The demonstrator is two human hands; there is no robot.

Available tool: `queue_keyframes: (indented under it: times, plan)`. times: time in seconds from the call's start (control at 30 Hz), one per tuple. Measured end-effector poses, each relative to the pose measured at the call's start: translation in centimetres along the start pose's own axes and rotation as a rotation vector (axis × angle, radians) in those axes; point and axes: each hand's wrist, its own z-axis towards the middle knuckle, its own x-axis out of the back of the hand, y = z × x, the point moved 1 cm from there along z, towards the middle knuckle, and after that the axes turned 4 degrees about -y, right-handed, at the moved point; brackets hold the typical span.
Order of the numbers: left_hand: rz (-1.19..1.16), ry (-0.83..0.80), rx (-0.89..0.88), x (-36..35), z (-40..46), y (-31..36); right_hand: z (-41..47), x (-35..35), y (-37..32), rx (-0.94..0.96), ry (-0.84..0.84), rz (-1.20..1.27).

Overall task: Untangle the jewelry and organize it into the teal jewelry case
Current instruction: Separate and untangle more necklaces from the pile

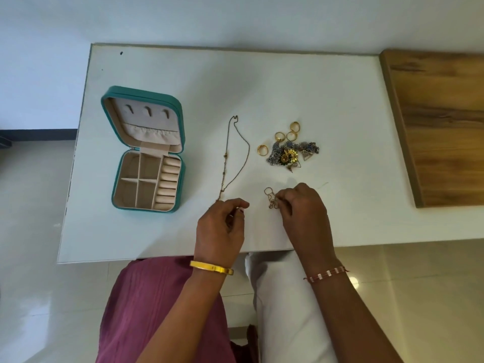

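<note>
The teal jewelry case (182, 142) lies open on the left of the white table (340, 106), its beige compartments bare. A thin gold necklace (227, 158) is stretched out in a long loop at the middle. Its near end meets my left hand (221, 229), whose fingers are curled; whether they pinch the chain I cannot tell. To the right, my right hand (305, 210) pinches a small tangled gold chain (271, 197) just above the table. Behind it lies a heap of tangled jewelry (292, 153) with several gold rings (262, 149) around it.
A wooden board (442, 121) lies along the table's right side. The table's near edge runs just behind my wrists, and my lap is below it. Tiled floor shows to the left and right.
</note>
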Motion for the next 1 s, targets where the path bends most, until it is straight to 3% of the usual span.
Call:
queue_keyframes:
  times: [0.27, 0.37, 0.53, 0.67, 0.83, 1.0]
  plan:
    - [-0.004, -0.018, -0.011, -0.1, 0.2, -0.1, 0.2, -0.3, -0.2, 0.066, -0.003, -0.134]
    - [-0.009, -0.025, 0.000, -0.1, 0.3, 0.0, 0.1, -0.1, -0.1, -0.013, -0.047, 0.045]
    - [-0.068, -0.057, 0.015, 0.2, 0.1, 0.7, 0.0, 2.0, -1.0, -0.154, 0.047, 0.451]
    - [-0.094, -0.091, -0.041, 0.3, -0.1, 2.4, 0.0, 3.6, -2.2, -0.251, -0.014, 0.661]
    - [-0.124, -0.103, -0.193, 0.3, -0.6, 5.4, -0.2, 5.3, -4.0, -0.181, -0.104, 0.828]
    - [-0.166, -0.090, -0.194, 0.7, -0.5, 6.6, 0.0, 6.8, -5.0, -0.078, -0.058, 0.768]
